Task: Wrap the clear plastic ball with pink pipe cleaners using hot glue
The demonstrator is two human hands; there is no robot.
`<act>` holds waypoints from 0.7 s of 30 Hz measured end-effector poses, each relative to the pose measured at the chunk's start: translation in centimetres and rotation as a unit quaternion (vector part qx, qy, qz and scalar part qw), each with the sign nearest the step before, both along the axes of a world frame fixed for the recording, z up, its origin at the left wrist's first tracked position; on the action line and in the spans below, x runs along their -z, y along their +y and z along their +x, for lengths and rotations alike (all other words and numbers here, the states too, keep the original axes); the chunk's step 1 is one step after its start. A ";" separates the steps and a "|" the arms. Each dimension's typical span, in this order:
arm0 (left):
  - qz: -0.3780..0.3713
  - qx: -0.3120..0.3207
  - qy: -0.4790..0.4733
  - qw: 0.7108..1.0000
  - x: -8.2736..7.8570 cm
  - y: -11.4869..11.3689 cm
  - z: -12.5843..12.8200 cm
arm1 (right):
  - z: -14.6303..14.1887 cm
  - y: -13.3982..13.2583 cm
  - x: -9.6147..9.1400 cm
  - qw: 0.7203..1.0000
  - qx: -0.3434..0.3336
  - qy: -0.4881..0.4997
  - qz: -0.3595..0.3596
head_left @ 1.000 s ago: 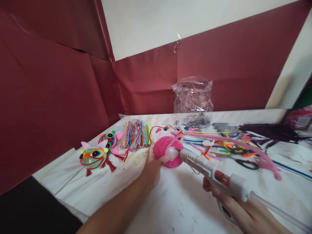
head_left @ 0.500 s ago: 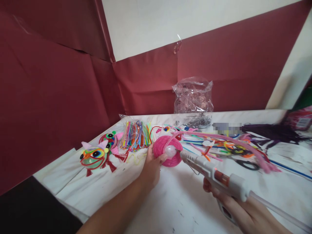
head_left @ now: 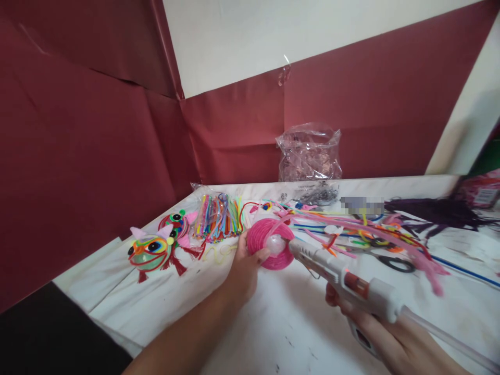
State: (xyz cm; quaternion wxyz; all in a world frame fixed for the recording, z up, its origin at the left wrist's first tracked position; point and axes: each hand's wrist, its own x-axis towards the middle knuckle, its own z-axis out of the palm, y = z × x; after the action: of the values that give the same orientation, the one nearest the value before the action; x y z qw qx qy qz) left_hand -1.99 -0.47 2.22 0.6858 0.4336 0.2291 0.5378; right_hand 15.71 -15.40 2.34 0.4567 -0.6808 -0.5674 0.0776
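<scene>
My left hand (head_left: 250, 260) is wrapped round the side of a ball coiled in pink pipe cleaner (head_left: 261, 237), its thumb across the front. A bare, clear round patch (head_left: 276, 244) shows on the ball's face. In my right hand (head_left: 363, 317) is a white hot glue gun (head_left: 332, 265), with a long clear glue stick (head_left: 441, 333) sticking out of its back. The gun's nozzle is at the right edge of the bare patch; whether it touches is unclear. A loose pink pipe cleaner strand (head_left: 375, 229) trails from the ball to the right.
Two decorated animal-faced balls (head_left: 150, 255) with red tassels stand at the left. Behind lie a bag of colourful pipe cleaners (head_left: 219, 219) and a clear plastic bag (head_left: 310, 156). Scissors (head_left: 396, 263), loose pipe cleaners and dark purple fringe (head_left: 437, 212) lie at the right.
The pink ball has shifted slightly right and turned a little in my left hand. The end of the loose pink strand has swung lower. The glue gun has barely moved.
</scene>
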 end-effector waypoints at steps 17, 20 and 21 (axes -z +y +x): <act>0.017 0.004 0.011 1.000 0.1 0.0 0.0 | 2.2 -0.2 2.9 0.997 -0.076 -0.013 -0.032; 0.019 0.002 0.016 1.000 0.0 0.0 0.1 | 1.7 -0.4 1.9 0.995 -0.099 -0.006 -0.014; 0.017 0.001 0.020 1.000 -0.1 0.0 0.1 | 1.3 -0.4 1.4 0.994 -0.111 -0.003 -0.004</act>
State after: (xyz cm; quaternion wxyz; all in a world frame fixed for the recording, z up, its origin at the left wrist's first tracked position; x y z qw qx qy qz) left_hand -1.90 -0.52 2.28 0.6742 0.4560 0.2326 0.5323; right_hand 17.02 -15.79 0.96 0.4410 -0.6157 -0.6403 0.1278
